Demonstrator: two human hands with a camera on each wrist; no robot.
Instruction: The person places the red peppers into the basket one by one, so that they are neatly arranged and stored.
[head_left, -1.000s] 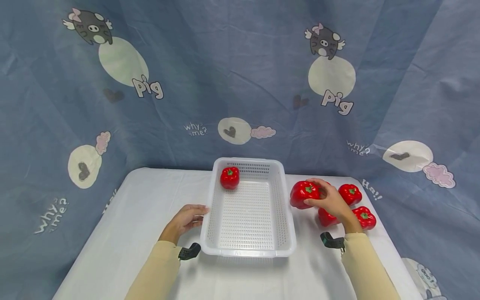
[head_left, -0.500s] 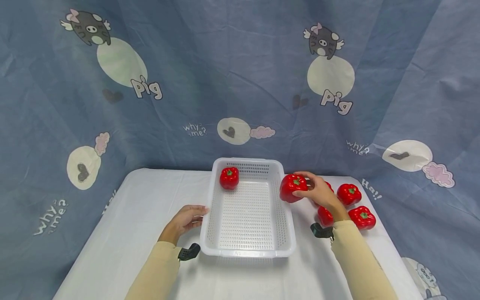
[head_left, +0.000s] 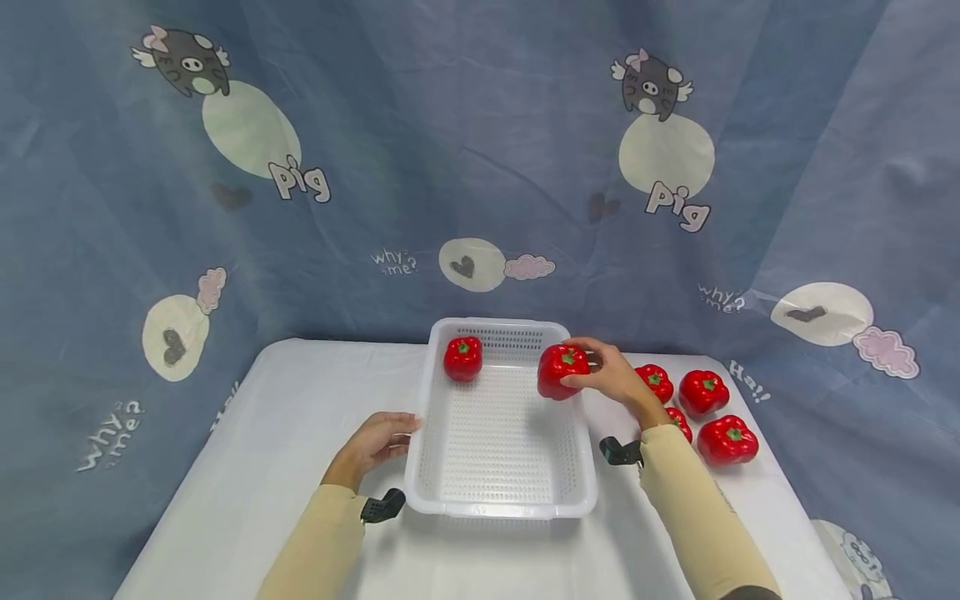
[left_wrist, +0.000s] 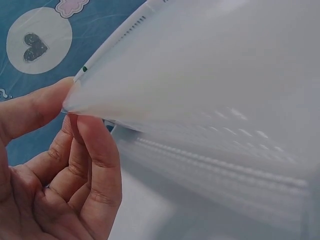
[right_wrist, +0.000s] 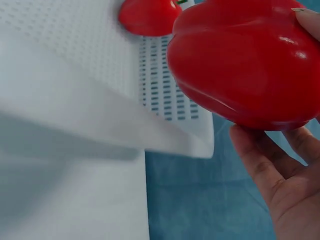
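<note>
My right hand grips a red bell pepper between thumb and fingers, over the back right part of a white plastic basket. Large in the right wrist view, that held pepper is above the basket's rim. A second red bell pepper sits inside the basket at its back left corner. On the basket's left side, my left hand pinches the rim. The left wrist view shows the thumb and fingers of this hand on the basket's edge.
Several red bell peppers stand on the white table to the right of the basket, among them one at the front right and one behind it. A blue printed cloth hangs behind the table.
My right hand has carried its bell pepper leftward, from beside the basket to over its back right part. The left hand has stayed at the rim. More of the peppers on the right now shows.
</note>
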